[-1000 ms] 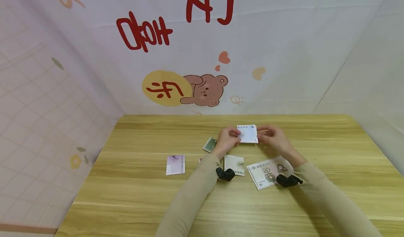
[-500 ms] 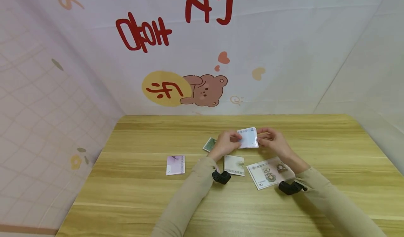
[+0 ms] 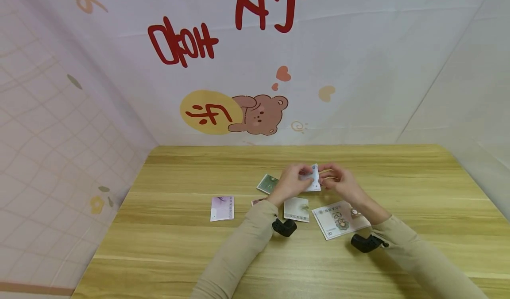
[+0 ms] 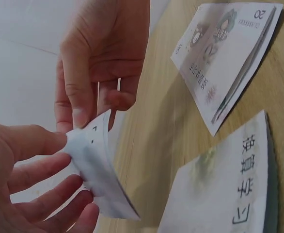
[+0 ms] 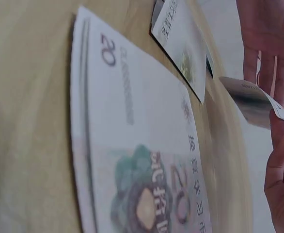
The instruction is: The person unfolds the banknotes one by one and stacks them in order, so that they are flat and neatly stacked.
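A small wad of pale blue play banknotes (image 3: 315, 183) is held up between both hands above the far part of the table. My left hand (image 3: 292, 180) pinches its left side, the thumb lying over the face of the notes (image 4: 94, 162). At the opposite edge, the thumb and fingers of my right hand (image 3: 343, 185) pinch a corner, as the left wrist view shows. The wad bends slightly and stands tilted. Below the right forearm lies a pile of 20 notes (image 3: 336, 220). A pale folded note (image 3: 296, 209) rests near the left wrist.
On the wooden table (image 3: 167, 241), a purple note (image 3: 222, 208) lies at the left. A green note (image 3: 267, 183) and a reddish one (image 3: 257, 201) are partly hidden by the left hand and arm. A printed cloth (image 3: 358, 69) hangs behind the table.
The blue notes have come slightly nearer and tilted. My left hand has slid right over them, covering more of their face and baring more of the green note.
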Available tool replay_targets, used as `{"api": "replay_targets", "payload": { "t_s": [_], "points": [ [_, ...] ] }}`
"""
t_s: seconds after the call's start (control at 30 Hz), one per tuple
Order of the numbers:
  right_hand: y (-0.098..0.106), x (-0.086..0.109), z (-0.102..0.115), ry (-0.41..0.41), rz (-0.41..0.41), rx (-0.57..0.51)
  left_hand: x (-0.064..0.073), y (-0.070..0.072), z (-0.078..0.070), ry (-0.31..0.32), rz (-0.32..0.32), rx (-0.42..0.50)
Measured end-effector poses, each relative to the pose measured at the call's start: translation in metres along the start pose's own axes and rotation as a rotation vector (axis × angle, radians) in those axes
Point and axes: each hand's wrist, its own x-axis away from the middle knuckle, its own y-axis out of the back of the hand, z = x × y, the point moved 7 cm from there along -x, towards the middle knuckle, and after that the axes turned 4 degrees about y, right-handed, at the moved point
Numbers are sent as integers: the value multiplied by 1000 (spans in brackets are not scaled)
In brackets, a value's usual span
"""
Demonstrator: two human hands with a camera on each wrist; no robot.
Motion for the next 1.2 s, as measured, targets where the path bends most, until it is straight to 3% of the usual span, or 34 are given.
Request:
{"api": "replay_targets", "payload": {
  "t_s": [0.13,0.33,0.57,0.93,1.2],
  "points": [
    [-5,1,5,31,6,-9,0,0,0,11,-36,112],
    [-11,3,11,66,26,-12,-1,0,3,44,-79,198],
    [-13,4,11,93,31,-6,0,1,4,36,-77,253],
    [-5,11,4,47,-11,11,4,7,9,56,-90,359],
    [5,14,1,57,-55,11,7,12,15,76,-111,335]
  ]
}}
